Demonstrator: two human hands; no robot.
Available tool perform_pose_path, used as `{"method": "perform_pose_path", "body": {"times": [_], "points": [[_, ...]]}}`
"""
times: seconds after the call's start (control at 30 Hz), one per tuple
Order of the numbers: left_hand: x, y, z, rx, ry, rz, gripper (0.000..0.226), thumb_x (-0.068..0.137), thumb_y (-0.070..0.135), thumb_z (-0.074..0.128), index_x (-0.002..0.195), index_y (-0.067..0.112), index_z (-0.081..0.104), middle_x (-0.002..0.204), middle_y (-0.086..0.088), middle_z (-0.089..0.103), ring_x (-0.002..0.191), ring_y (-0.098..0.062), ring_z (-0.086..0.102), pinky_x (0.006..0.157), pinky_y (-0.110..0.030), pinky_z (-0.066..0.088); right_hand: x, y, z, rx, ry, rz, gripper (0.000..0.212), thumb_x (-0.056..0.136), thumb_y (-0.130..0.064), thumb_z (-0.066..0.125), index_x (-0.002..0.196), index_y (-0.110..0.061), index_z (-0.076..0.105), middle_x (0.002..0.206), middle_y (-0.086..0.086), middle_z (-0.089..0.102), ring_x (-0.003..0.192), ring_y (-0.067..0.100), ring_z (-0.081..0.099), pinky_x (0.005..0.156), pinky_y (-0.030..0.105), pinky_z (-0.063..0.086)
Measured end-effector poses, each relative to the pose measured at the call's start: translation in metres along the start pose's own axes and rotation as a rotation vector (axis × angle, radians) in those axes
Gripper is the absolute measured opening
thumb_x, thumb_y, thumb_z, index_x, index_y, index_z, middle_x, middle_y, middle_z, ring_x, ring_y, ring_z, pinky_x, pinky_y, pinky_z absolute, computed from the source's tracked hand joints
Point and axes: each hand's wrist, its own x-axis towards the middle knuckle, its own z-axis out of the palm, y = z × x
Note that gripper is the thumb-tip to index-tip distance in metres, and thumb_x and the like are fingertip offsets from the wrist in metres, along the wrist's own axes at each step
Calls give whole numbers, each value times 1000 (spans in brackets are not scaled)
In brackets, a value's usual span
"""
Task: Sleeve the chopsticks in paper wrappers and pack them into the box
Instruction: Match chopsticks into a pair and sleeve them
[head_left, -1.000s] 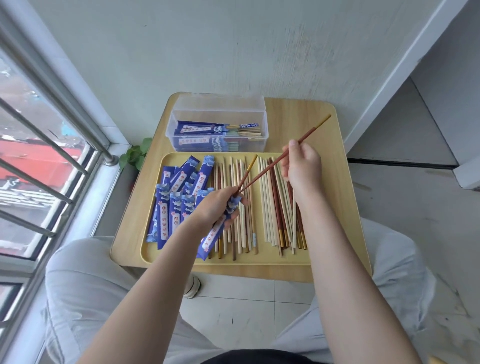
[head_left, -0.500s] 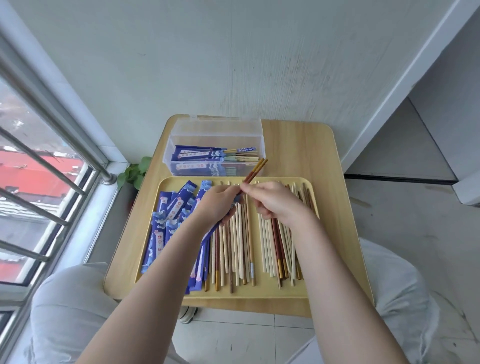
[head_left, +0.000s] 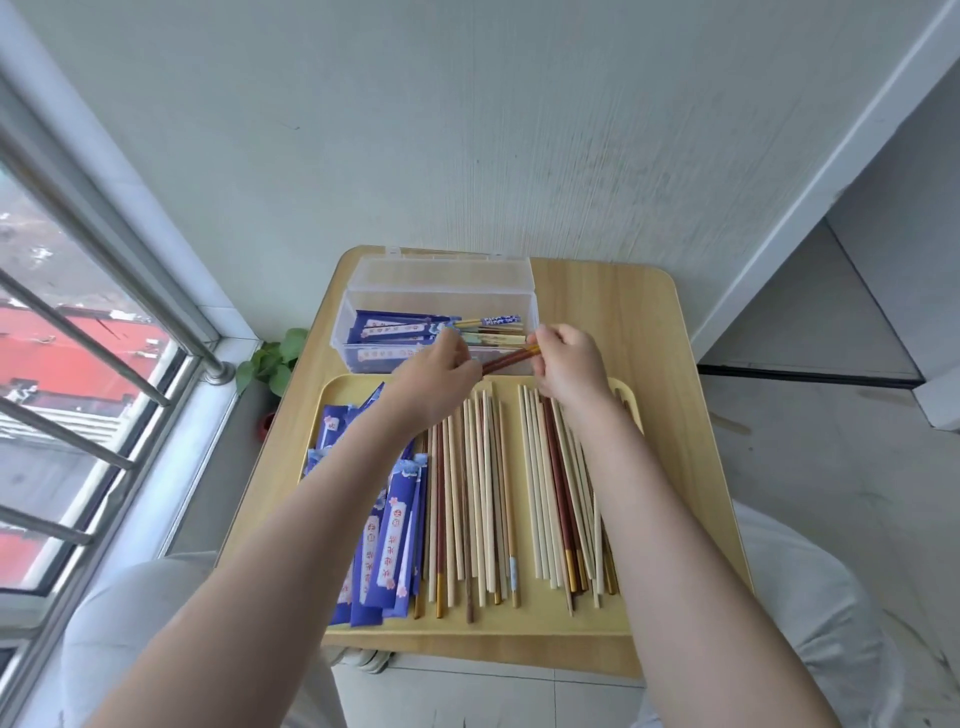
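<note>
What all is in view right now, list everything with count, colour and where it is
table: one, light wood, against the wall
tray: one, yellow, on the table's near half
box: one, clear plastic, lid open, behind the tray
sleeved chopsticks: several, blue wrappers, inside the box
empty wrappers: a pile, blue, tray's left side
loose chopsticks: many, pale and reddish-brown, tray's middle and right
held chopsticks: reddish-brown, between both hands
plant: green leaves, left of the table
left hand: grip on the held pair
right hand: grip on its other end

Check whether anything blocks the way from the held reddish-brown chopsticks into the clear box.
Nothing visible does. Both hands, left hand and right hand, hold the reddish-brown chopsticks just at the near wall of the clear box; its lid is open, with sleeved pairs already inside.
</note>
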Motion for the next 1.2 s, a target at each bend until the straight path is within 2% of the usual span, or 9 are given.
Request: {"method": "perform_pose_path", "body": {"times": [0.13,0.23,0.37,0.5,0.77,0.83,0.97,1.1,1.2], "points": [[27,-1,-9,240,231,166,15,98,16,47,111,15,54,99,-4,67,92,-28,60,96,-38,37,11,-5,5,239,72,61,25,107,-17,38,90,-13,56,71,5,50,43,6,43,40,18,35],[42,-8,-8,342,412,222,26,100,18,50,122,17,64,121,-3,64,120,-26,51,110,-36,24,20,-5,11,238,93,66,25,108,-18,34,98,-11,56,67,3,53,45,11,44,47,25,39],[52,-20,1,347,287,112,43,104,27,46,145,17,49,148,-3,47,142,-24,33,117,-43,23,33,-8,23,129,66,80,25,108,-18,33,114,-9,55,69,0,57,51,12,49,51,26,43],[54,-32,5,330,261,18,46,104,30,42,148,17,41,156,-5,37,147,-25,24,118,-46,22,45,-16,30,19,-38,132,23,109,-18,35,119,-10,55,75,2,58,58,13,50,51,22,44],[53,-44,5,338,296,-3,41,106,29,36,144,19,47,148,-4,47,140,-25,35,113,-45,26,55,-17,25,74,-67,178,25,107,-13,37,93,-10,58,71,7,56,49,13,43,34,17,31],[51,-45,9,383,257,-5,44,107,30,30,147,18,44,146,-4,50,137,-26,39,112,-43,27,53,-17,30,-61,-82,146,22,105,-12,41,98,-8,61,74,7,59,52,15,46,39,19,36],[51,-52,11,450,207,3,51,108,37,22,151,17,39,149,-4,48,139,-26,38,112,-44,27,51,-16,29,-545,25,-136,19,102,-24,52,98,-11,66,90,0,64,76,19,57,67,27,41],[54,-51,9,489,142,-40,52,107,42,22,149,19,42,156,-11,36,146,-28,27,116,-46,25,44,-10,21,-804,89,-230,30,102,-16,44,79,-9,62,80,2,56,68,22,52,51,27,33],[50,-49,9,480,258,-41,47,106,43,30,134,14,54,135,-11,49,127,-30,42,105,-44,35,38,-5,20,-960,-43,-224,33,98,-10,39,66,-14,45,68,1,45,59,21,42,47,28,26]]}}
